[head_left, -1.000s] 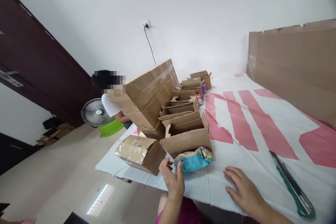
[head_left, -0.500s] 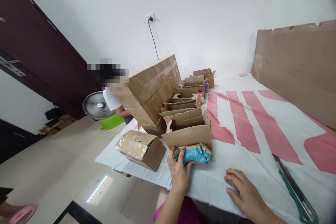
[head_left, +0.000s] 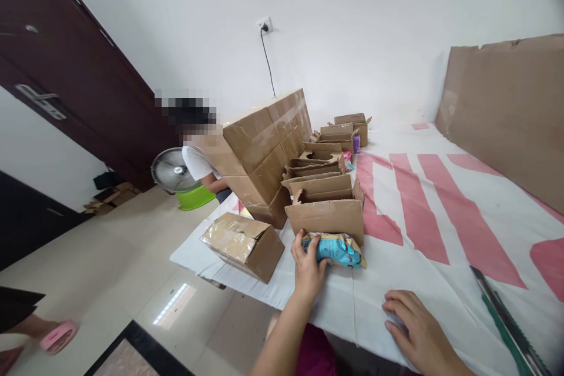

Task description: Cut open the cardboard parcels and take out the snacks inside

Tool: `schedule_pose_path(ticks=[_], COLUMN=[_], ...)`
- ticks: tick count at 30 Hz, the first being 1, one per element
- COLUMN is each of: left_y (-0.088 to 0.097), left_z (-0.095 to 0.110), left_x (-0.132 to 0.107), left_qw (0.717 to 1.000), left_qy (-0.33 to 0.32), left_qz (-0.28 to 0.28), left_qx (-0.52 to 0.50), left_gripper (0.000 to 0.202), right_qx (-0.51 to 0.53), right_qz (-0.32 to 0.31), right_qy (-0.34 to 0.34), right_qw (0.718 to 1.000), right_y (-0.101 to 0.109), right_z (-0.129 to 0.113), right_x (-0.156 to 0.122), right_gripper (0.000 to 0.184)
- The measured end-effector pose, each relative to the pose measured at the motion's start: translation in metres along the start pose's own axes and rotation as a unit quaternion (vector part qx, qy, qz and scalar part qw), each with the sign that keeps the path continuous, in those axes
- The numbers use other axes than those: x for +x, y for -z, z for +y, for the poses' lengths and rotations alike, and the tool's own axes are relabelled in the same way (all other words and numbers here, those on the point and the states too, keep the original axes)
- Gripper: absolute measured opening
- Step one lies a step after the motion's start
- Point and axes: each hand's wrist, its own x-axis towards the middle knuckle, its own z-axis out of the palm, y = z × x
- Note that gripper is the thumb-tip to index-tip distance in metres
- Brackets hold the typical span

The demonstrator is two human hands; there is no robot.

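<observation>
My left hand [head_left: 308, 267] grips the left end of a blue and tan plastic packet [head_left: 335, 251], fingers on top and thumb along the near side. The packet lies on the cloth against the front of an open cardboard box [head_left: 328, 220]. To the left of that hand is a box closed with clear tape [head_left: 242, 244], one flap slightly raised. My right hand [head_left: 412, 323] rests on the white and red cloth [head_left: 374, 305] with fingers loosely spread and nothing in it. A green box cutter [head_left: 502, 317] with its blade out lies to its right.
Taped boxes [head_left: 264, 153] are stacked behind the row of open boxes [head_left: 314, 173]. A person in a white sleeve [head_left: 198, 163] sits beyond the stack, near a fan [head_left: 176, 170]. A large cardboard sheet [head_left: 506, 123] stands at the right. Another person's pink slipper [head_left: 59, 336] shows lower left.
The whole view has shifted, so most things appear a little farther right. My left hand still holds the packet against the box, and my right hand stays on the cloth.
</observation>
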Motion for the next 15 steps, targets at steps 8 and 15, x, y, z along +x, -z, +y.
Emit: schedule_pose_path(ticks=[8, 15], left_y=[0.001, 0.001], left_z=[-0.004, 0.017], left_x=[0.010, -0.020], left_qw=[0.999, 0.992], left_qy=[-0.011, -0.009], left_qz=[-0.024, 0.087], left_qx=[0.032, 0.097], left_gripper=[0.057, 0.036], right_qx=[0.022, 0.122], right_qz=[-0.041, -0.080], right_qy=[-0.032, -0.180], right_qw=[0.998, 0.973], right_y=[0.006, 0.023], right_z=[-0.004, -0.014], right_x=[0.003, 0.036], right_gripper=[0.024, 0.068])
